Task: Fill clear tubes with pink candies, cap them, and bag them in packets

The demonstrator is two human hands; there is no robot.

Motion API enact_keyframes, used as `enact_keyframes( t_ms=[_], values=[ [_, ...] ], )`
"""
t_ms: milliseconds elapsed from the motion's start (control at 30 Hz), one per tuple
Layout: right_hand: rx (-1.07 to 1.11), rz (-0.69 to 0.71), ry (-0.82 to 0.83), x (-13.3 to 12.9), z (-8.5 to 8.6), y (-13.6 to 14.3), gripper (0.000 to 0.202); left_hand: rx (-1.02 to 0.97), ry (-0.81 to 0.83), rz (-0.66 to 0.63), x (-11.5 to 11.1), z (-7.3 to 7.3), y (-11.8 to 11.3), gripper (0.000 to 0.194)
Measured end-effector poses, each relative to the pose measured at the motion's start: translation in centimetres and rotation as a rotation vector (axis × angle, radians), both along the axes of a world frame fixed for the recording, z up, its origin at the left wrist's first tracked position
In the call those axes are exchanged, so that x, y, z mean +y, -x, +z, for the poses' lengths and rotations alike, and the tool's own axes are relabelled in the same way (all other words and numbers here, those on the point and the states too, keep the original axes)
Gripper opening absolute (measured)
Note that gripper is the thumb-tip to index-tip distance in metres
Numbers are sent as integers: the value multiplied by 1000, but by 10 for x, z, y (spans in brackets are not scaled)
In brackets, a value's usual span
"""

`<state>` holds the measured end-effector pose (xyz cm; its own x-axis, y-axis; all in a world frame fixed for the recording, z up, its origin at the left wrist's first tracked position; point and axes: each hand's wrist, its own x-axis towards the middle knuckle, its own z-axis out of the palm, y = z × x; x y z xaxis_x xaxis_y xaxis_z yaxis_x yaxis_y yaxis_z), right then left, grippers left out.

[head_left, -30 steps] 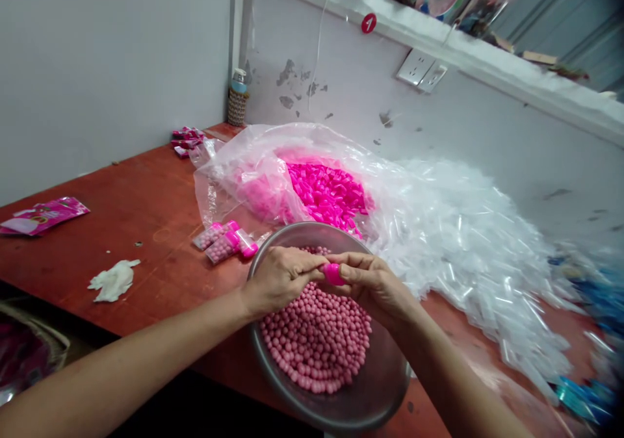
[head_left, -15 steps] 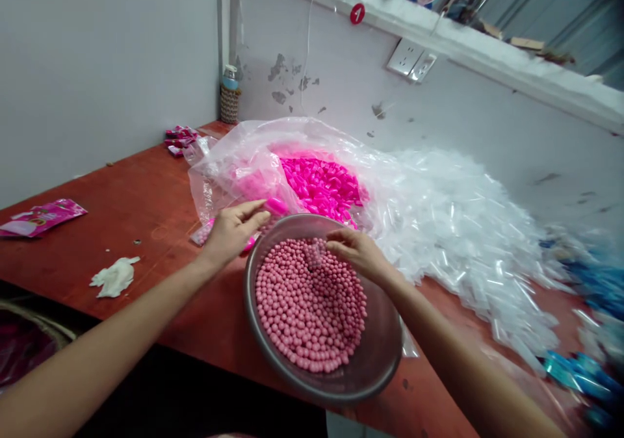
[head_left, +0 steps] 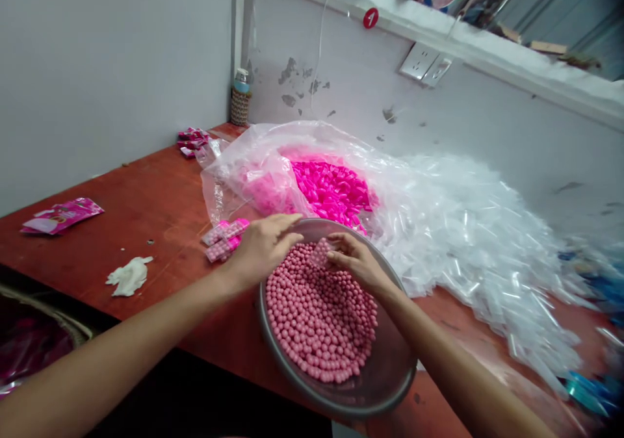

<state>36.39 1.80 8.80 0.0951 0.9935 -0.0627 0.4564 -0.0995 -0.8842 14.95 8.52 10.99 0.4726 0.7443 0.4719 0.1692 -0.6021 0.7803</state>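
My left hand (head_left: 266, 246) hovers at the far left rim of the metal bowl (head_left: 397, 386), fingers bent toward my right hand. Whatever it may hold is hidden behind the fingers. Over the bowl, my right hand (head_left: 355, 259) pinches a small clear tube (head_left: 320, 253) with pink beads in it. Many round pink beads (head_left: 316, 324) lie in the bowl. Left of the bowl are a few filled tubes with pink caps (head_left: 224, 238). Behind it, a clear plastic bag (head_left: 234, 158) lies open around a heap of bright pink caps (head_left: 331, 188).
A big pile of clear empty tubes (head_left: 468, 230) spreads to the right, with blue items (head_left: 589, 389) at its edge. Pink packets (head_left: 63, 216), a crumpled white scrap (head_left: 129, 277) and a bottle in a woven holder (head_left: 240, 100) are on the red table (head_left: 160, 210). A shelf (head_left: 390, 15) runs above.
My left hand has moved right toward my right hand; the pink cap that showed at its fingertips is out of sight. The filled tube has risen slightly above the beads. The view has shifted slightly.
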Motion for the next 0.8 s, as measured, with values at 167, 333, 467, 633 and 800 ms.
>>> enact_keyframes(
  t_ms=[167,333,467,633,800],
  values=[
    [410,29,-146,-29,16,16,34,21,222,-317,-16,-2,-30,26],
    [259,51,-196,-46,19,10,32,1,331,-452,-18,-6,-40,26],
    [48,117,-262,-51,19,-1,29,35,354,-508,-19,-3,-42,29],
    [-233,279,-239,-58,25,-2,13,87,371,-578,-21,-9,-43,26],
    [-211,172,-160,-68,23,-9,14,94,521,-474,-18,-15,-43,30]
  ],
)
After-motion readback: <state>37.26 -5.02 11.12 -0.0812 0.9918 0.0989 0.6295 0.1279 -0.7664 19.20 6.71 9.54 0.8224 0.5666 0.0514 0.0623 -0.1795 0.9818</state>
